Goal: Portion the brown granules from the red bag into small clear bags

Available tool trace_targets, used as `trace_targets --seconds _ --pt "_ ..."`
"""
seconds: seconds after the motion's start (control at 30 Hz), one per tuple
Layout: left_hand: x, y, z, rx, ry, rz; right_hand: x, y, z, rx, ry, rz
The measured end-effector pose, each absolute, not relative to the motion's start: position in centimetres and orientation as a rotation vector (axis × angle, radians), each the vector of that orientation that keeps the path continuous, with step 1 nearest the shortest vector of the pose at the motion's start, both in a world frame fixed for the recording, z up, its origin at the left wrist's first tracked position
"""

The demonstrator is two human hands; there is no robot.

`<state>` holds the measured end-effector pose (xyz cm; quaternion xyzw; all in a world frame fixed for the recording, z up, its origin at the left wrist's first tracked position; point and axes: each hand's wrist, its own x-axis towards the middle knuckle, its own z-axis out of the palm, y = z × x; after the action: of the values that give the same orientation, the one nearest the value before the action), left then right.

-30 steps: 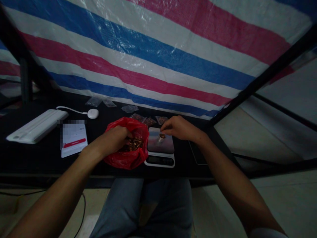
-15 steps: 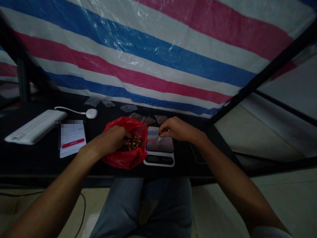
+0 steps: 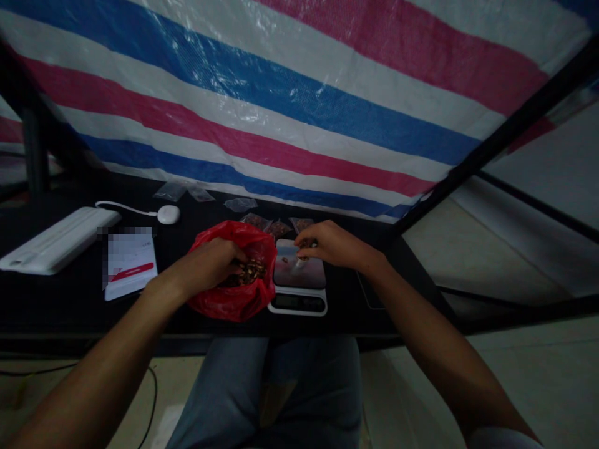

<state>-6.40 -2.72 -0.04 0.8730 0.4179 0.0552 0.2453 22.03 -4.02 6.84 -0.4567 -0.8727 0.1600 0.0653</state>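
A red plastic bag (image 3: 224, 307) stands wide open on the black table, with small brown pieces (image 3: 253, 270) inside. My left hand (image 3: 218, 259) reaches over its left side, fingers curled down among the pieces; most of the fingertips are hidden. Right of the bag sits a digital kitchen scale (image 3: 299, 274) with a shiny metal plate and a dark display. Over the plate's upper right my right hand (image 3: 322, 242) pinches a few small brown pieces (image 3: 305, 243) between thumb and fingers. One brown piece (image 3: 284, 259) shows against the plate.
Behind the scale lie small clear bags (image 3: 279, 228) of brown bits. Other clear packets (image 3: 241, 204) lie further left at the back. A white power bank-like block (image 3: 60, 240), a white cabled puck (image 3: 168, 214) and a white-and-red card (image 3: 131, 265) are at left. Striped sheeting (image 3: 262, 125) hangs behind.
A small brown piece now shows over the scale plate, and more pieces show at my right fingertips. My left hand stays in the bag. The whole view has shifted slightly.
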Motion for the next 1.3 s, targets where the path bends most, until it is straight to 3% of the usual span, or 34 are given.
trace_targets --seconds 0.47,1.0,1.3 --pt "-2.1 -3.7 1.8 2.532 1.103 0.367 22.6 -4.7 6.2 -1.231 -2.567 0.656" --pt "1.3 -3.3 0.9 2.576 1.152 0.299 23.6 -5.5 5.7 -1.208 -2.415 0.777" --pt "2.4 -3.4 1.7 2.45 1.086 0.64 24.6 -5.0 4.1 -1.124 -2.253 0.821"
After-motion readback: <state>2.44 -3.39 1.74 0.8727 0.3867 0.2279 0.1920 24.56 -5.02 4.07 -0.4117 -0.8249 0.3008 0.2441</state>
